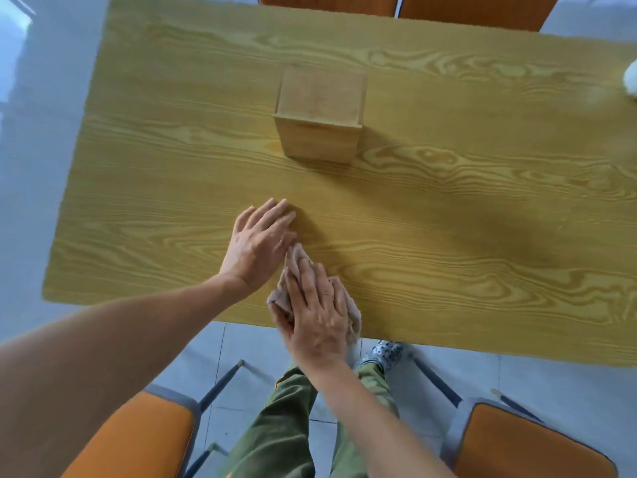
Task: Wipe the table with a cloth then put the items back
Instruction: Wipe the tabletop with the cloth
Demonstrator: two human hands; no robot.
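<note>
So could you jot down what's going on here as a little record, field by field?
surface: yellow wood-grain table
cloth: crumpled beige cloth, near the table's front edge
right hand: flat on the cloth, pressing it down
left hand: fingers straight, resting on the bare tabletop beside the cloth
item on table: square wooden box, beyond the hands
seating: orange chairs around the table

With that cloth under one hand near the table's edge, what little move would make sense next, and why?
Probably sweep the cloth sideways along the near edge. The right hand presses it flat there with straight fingers, the left hand rests on the bare table beside it, and the wooden box stands farther back, clear of that strip.
</note>
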